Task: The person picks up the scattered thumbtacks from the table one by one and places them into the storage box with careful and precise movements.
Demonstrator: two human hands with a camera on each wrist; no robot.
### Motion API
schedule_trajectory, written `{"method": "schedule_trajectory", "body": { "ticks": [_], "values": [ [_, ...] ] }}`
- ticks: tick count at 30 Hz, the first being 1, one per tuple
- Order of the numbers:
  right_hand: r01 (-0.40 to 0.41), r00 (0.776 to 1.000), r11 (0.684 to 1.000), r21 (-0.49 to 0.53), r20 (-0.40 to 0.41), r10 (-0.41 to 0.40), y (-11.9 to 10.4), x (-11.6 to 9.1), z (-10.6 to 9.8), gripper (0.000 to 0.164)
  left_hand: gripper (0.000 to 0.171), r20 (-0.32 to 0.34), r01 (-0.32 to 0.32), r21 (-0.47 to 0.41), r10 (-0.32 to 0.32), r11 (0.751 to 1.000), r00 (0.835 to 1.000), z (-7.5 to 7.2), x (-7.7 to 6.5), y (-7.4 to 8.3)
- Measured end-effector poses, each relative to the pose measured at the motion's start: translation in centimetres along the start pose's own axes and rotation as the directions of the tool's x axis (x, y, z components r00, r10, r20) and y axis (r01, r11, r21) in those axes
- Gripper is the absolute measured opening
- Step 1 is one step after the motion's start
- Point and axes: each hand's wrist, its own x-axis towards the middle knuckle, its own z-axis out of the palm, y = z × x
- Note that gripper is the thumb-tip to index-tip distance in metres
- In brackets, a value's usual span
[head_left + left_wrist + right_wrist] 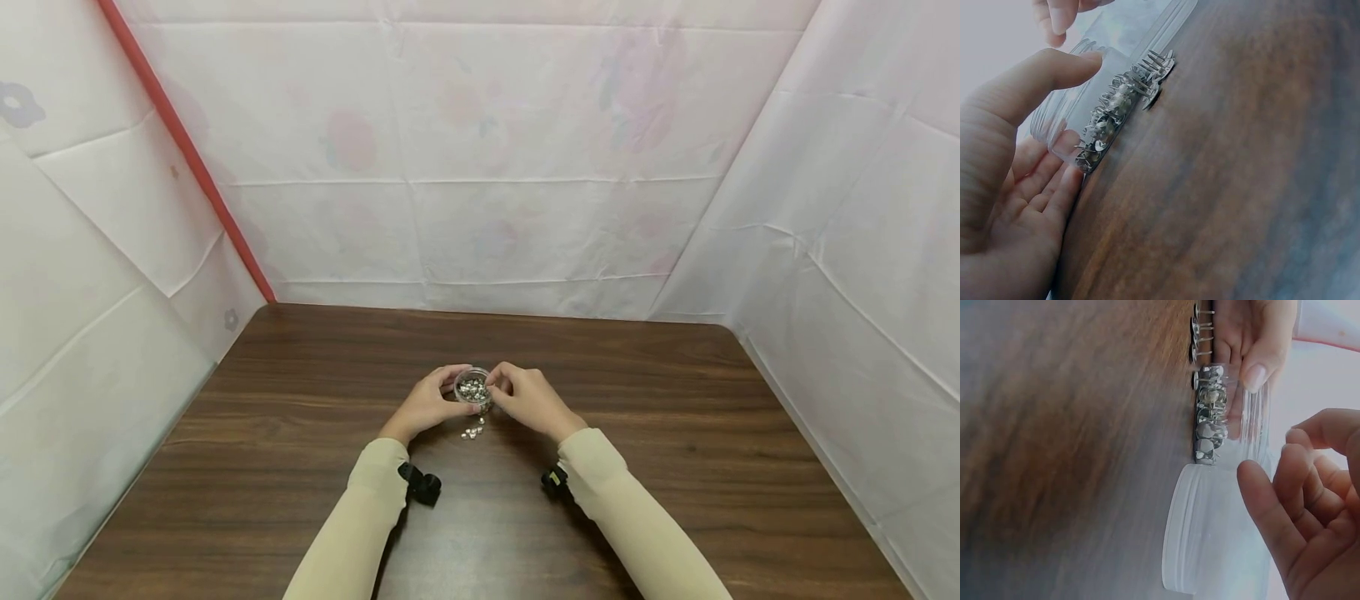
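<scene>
A clear plastic jar [473, 386] with many silver thumbtacks [1110, 112] in its bottom stands on the brown table. My left hand [429, 406] holds it from the left, thumb on the near side and fingers round the far side. Over the right side of the jar's mouth hovers my right hand [531, 402]. Its fingers are loosely bent, the thumb stands apart from them, and nothing shows between them in the right wrist view. Several loose thumbtacks [472, 432] lie point up on the table just in front of the jar.
A clear round lid [1179, 528] lies on the table right beside the jar, hidden under my right hand in the head view. White patterned cloth [480, 150] hangs behind the wooden table [337, 350] and along both its sides.
</scene>
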Motion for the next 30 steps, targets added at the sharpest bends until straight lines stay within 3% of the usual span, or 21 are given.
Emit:
{"method": "schedule_trajectory", "body": {
  "ticks": [10, 20, 30],
  "values": [
    [0.081, 0.994, 0.995, -0.056, 0.082, -0.076, -0.5, -1.1, 0.1, 0.005, 0.073, -0.002, -0.007, 0.016, 0.007, 1.000, 1.000, -0.1, 0.3, -0.9],
    [0.140, 0.985, 0.980, -0.139, 0.118, -0.124, -0.3, -1.4, 0.8, 0.004, 0.074, -0.011, -0.014, 0.047, 0.014, 0.999, 1.000, 0.0, 0.3, -0.8],
    [0.144, 0.981, 0.971, -0.193, 0.154, -0.115, -0.1, -1.3, 1.4, 0.011, 0.076, -0.004, -0.005, 0.060, 0.005, 0.998, 1.000, -0.1, 0.2, -1.0]
  ]
}}
